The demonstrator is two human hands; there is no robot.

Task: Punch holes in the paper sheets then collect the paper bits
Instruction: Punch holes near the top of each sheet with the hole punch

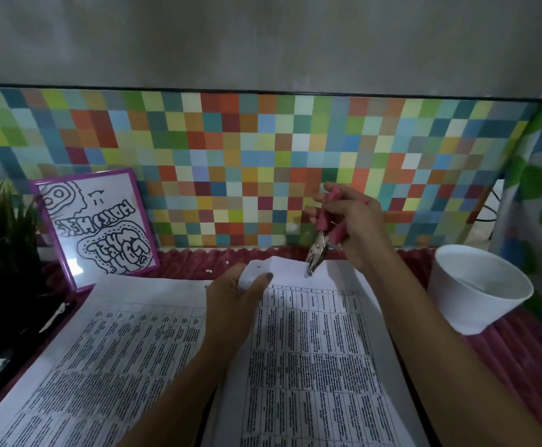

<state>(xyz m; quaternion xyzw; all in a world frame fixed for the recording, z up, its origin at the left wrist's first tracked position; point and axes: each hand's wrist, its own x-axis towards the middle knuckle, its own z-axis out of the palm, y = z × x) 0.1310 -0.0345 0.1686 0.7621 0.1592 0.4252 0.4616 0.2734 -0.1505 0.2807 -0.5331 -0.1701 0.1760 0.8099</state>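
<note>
A wall of small coloured tiles [231, 156] runs behind the right sheet [321, 366], a printed page of tables that lies on a ribbed red cloth [505, 366]. A second printed sheet [102, 366] lies just to the left of the right sheet, their inner edges hidden under the left forearm. A white bowl [476, 285] stands on the cloth to the right of the right sheet, apart from it. Beyond the right sheet and well to its left, a purple-framed drawing [98, 227] leans against the wall, with a dark green plant [2, 233] further left. The left hand [231, 298] pinches the far left corner of the right sheet, thumb on top, curling the edge up. The right hand [356, 227] is wrapped round the pink handles of a hole punch [319, 243], whose metal tip meets the far edge of the right sheet. A few white paper bits [209, 271] lie on the cloth just past the sheet's far left corner.
</note>
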